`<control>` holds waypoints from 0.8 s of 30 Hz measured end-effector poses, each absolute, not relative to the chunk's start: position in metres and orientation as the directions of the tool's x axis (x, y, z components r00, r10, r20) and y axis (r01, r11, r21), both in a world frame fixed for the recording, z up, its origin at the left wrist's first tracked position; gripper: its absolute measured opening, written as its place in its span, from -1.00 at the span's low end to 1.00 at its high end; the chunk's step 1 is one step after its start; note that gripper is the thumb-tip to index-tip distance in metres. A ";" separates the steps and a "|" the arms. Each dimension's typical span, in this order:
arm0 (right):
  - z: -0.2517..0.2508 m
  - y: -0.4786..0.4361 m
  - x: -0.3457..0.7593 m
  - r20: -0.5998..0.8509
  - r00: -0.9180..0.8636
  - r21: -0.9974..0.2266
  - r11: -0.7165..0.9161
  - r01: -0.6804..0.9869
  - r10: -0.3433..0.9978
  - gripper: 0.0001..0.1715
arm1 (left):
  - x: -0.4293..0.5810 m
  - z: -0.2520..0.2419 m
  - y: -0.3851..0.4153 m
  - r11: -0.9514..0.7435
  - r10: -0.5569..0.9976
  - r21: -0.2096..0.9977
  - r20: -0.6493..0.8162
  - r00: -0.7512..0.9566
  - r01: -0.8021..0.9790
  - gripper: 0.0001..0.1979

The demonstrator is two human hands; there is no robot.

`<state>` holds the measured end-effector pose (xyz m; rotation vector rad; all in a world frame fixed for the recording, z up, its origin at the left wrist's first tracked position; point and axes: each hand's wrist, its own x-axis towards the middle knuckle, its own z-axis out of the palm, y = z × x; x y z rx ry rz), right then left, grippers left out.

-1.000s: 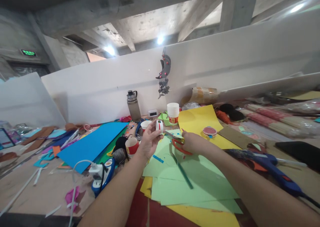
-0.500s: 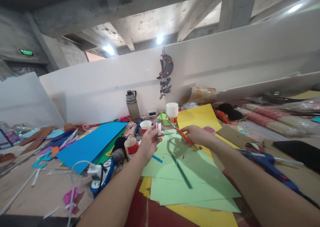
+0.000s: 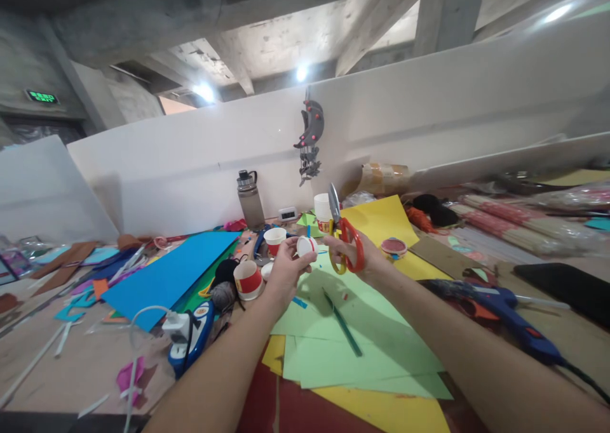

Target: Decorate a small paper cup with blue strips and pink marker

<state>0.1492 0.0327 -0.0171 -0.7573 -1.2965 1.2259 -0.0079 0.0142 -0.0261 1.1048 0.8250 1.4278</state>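
Note:
My left hand (image 3: 287, 273) pinches a small round white paper cup piece (image 3: 307, 247) with a red stripe across it. A thin blue strip stands up at its top edge. To the right, my right hand (image 3: 370, 260) has its fingers in the red and yellow handles of the scissors (image 3: 351, 246), whose blades point upward, clear of the white piece. Below both hands lie light green paper sheets (image 3: 362, 363) with a dark green pencil-like stick (image 3: 344, 325) on top. Two red-and-white paper cups, one nearer (image 3: 248, 282) and one farther (image 3: 275, 240), are left of my left hand.
A blue sheet (image 3: 166, 274), a power strip (image 3: 197, 338) and grey yarn (image 3: 223, 296) lie leftward. Behind are a water bottle (image 3: 250, 201) and stacked cups (image 3: 323, 209). A glue gun (image 3: 509, 312) and a black flat object (image 3: 562, 287) lie right, beyond yellow paper (image 3: 381, 214).
The scissors have swung upright, raised by my right hand off their low slant over the green paper. My left hand has turned the white piece so its round face shows.

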 end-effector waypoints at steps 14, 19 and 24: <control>-0.018 0.026 0.144 0.346 -0.135 -0.922 0.310 -0.231 0.928 -0.46 | -0.005 -0.033 0.015 -0.437 0.899 0.897 0.438 0.013 0.067 -0.36; -0.026 0.029 0.142 0.316 -0.112 -0.927 0.281 -0.249 0.942 -0.48 | -0.006 -0.033 0.013 -0.463 0.882 0.859 0.470 0.018 0.220 -0.35; -0.019 0.021 0.139 0.296 -0.122 -0.937 0.264 -0.228 0.947 -0.46 | -0.008 -0.033 0.013 -0.439 0.893 0.859 0.449 0.027 0.265 -0.38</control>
